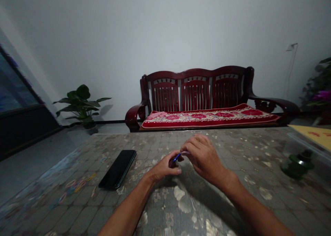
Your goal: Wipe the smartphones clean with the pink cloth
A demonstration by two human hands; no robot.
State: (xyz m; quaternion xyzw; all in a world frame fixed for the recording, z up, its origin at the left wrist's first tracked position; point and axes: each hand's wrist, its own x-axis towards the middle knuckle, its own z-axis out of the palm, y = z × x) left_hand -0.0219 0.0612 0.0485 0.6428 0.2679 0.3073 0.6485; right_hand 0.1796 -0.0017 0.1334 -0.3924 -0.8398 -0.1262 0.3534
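Observation:
My left hand [165,167] and my right hand [203,156] meet over the middle of the patterned table [181,201]. Between their fingertips is a small blue band-like object [177,157], pinched by the left thumb and fingers. My right fingers also grip it from the right side, with a pale bit showing there. What exactly the object is stays too small to tell. Several coloured rubber bands [76,186] lie loose on the table to the left.
A black phone [118,169] lies face up left of my hands. A clear plastic box [307,150] with a yellow lid and a dark green object [297,165] stand at the right. Behind the table are a red wooden bench [207,101] and a potted plant [81,105].

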